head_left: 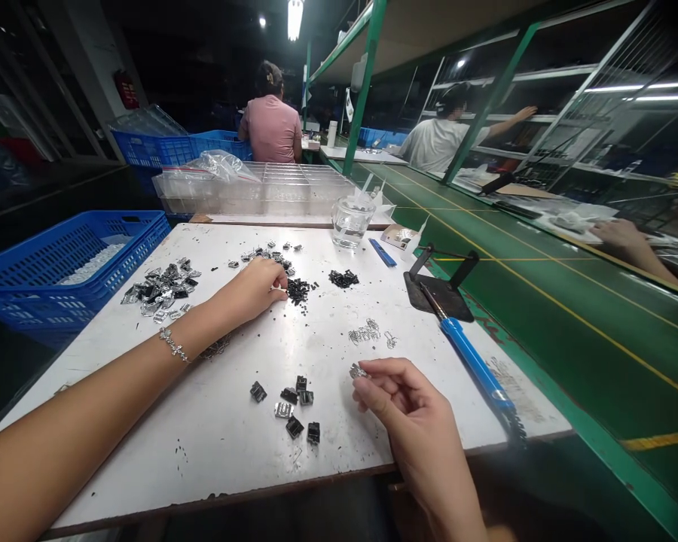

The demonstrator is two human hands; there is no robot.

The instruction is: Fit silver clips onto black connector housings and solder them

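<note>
My right hand (410, 403) pinches a small silver metal part (357, 370) between thumb and fingertips, above the front of the white table. My left hand (258, 286) reaches across to the heap of tiny black pieces (299, 291). Its thumb and fingers are drawn together at the edge of that heap; whether they hold a piece is hidden. Between my hands and nearer the front edge lie several black and silver clip-like parts (290, 395). Thin bent wires (364, 331) rest beyond my right hand. A second small black heap (343, 279) sits farther back.
A blue-handled soldering iron (471, 361) leans on a black metal stand (439, 293) at the right. Silver parts (163, 286) are piled at the left. A glass mug (351, 222) stands at the back. Blue crates (68, 263) flank the table, and co-workers (271, 124) sit beyond.
</note>
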